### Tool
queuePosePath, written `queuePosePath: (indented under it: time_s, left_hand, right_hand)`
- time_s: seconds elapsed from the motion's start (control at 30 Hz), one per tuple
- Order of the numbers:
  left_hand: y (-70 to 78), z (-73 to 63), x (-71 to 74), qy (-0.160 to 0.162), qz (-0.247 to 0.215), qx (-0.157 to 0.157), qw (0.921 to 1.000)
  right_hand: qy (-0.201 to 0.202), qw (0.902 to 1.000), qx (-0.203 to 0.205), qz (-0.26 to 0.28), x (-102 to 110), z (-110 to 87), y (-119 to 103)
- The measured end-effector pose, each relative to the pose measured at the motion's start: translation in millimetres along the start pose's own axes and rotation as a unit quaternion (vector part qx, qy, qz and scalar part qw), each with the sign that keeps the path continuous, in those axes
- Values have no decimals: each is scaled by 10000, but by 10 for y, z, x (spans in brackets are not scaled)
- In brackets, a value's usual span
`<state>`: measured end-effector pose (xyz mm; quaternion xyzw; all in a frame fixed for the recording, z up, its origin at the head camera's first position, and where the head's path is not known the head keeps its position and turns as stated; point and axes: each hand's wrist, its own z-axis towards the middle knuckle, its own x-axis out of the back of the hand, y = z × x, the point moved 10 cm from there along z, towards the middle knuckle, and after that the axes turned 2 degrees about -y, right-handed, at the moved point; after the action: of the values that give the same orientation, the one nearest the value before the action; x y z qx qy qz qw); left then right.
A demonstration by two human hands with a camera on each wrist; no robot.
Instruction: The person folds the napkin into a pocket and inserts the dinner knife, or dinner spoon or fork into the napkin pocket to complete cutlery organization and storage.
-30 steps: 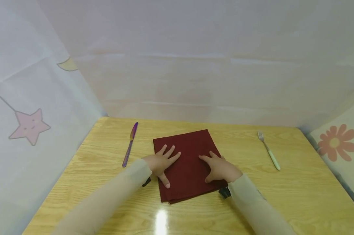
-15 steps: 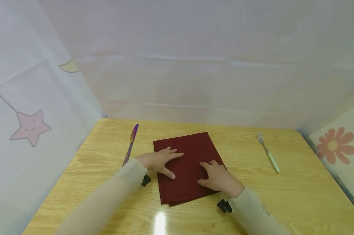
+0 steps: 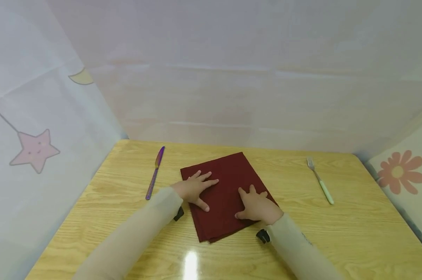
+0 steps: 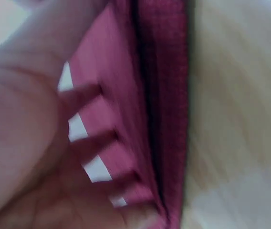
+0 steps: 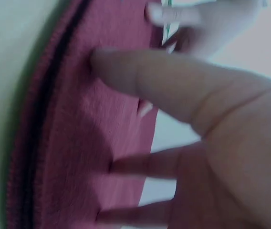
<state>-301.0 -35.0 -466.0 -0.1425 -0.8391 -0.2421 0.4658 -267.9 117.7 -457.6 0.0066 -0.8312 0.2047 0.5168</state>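
Observation:
A dark red folded cloth (image 3: 225,175) lies flat and slightly turned on the wooden table, its layered edges showing in both wrist views. My left hand (image 3: 194,190) rests on its left side with the fingers spread. On the right side, my right hand (image 3: 258,206) touches the cloth with spread, slightly bent fingers. In the left wrist view, the fingertips (image 4: 142,214) press on the cloth near its folded edge. The right wrist view shows the thumb (image 5: 121,71) on the cloth's surface, with part of the other hand beyond it.
A purple table knife (image 3: 156,171) lies left of the cloth. To the right is a fork (image 3: 321,181) with a pale green handle. The wooden table (image 3: 354,233) meets a pale fabric backdrop (image 3: 211,77) at its back and sides.
The cloth has turned a little counterclockwise, its near corner shifting right and its far edge left. Both hands have shifted slightly on it, and the right hand's fingers have spread again.

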Motion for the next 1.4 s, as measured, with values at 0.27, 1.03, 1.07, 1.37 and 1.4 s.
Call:
queuePosePath:
  time_s: [0.27, 1.03, 1.07, 1.37, 1.4]
  left_hand:
    - [205, -61, -91, 32, 108, 911, 9958]
    - [220, 37, 58, 826, -55, -42, 9966]
    - [205, 59, 50, 724, -148, -214, 9970]
    - [87, 37, -7, 104, -723, -194, 9971]
    - [88, 24, -10, 94, -723, -144, 9972]
  right_hand:
    - [-434, 9972, 404, 451, 143, 237, 271]
    - [7, 9986, 477, 217, 135, 96, 229]
    - [-50, 9989, 410, 231, 108, 59, 164]
    - [-212, 9992, 331, -39, 10, 58, -44]
    - [-186, 9991, 376, -24, 22, 73, -28]
